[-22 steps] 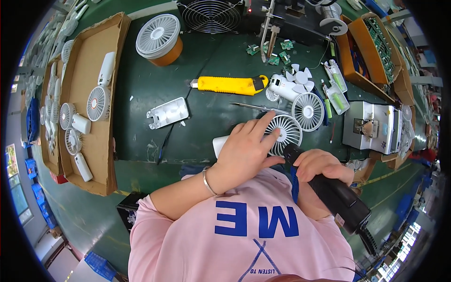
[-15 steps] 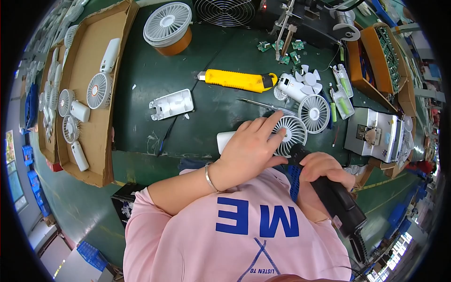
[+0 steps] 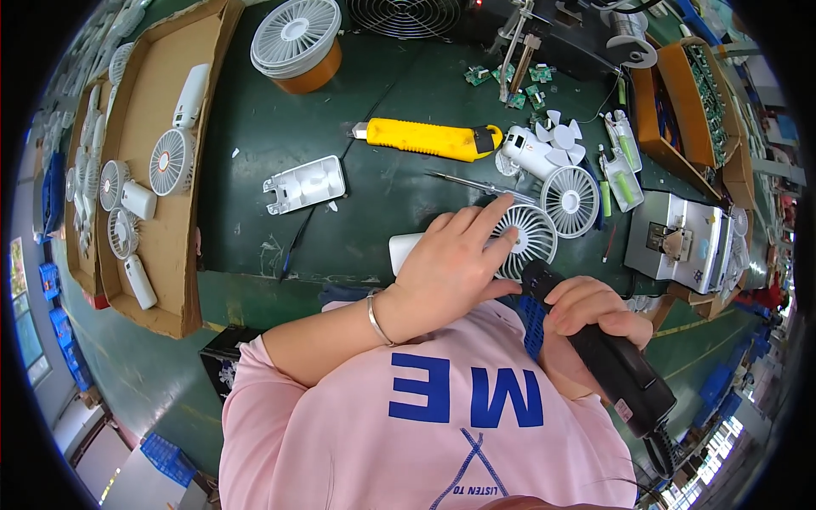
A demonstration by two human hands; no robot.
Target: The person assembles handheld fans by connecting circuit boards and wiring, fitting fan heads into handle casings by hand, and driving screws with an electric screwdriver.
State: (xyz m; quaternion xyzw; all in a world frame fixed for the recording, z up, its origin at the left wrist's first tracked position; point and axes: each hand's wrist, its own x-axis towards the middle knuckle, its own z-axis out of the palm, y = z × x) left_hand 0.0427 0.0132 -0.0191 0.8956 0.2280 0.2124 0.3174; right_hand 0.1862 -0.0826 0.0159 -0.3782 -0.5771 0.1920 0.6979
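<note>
My left hand point(image 3: 446, 262) lies over a white handheld fan point(image 3: 535, 231) near the table's front edge, gripping it with thumb and fingers. The fan's round grille points right, and its handle comes out from under my palm. My right hand point(image 3: 580, 316) is wrapped round a black electric screwdriver point(image 3: 627, 378) with a coiled cord. Its nose is at the lower rim of the grille; the bit's tip cannot be made out. Beyond the fan lie a thin metal screwdriver point(image 3: 476, 184), a second round grille point(image 3: 571, 202) and a white fan body point(image 3: 529, 153).
A yellow utility knife point(image 3: 429, 138) lies mid-table, left of it a white half-shell point(image 3: 306, 184). A cardboard tray point(image 3: 174, 280) of fans stands at the left. Green circuit boards point(image 3: 535, 96), a solder spool point(image 3: 631, 38) and a metal fixture point(image 3: 680, 242) occupy the right side.
The electric screwdriver's rear end has swung slightly right and down with my right hand. My left hand keeps its grip on the fan. The whole view has shifted a little.
</note>
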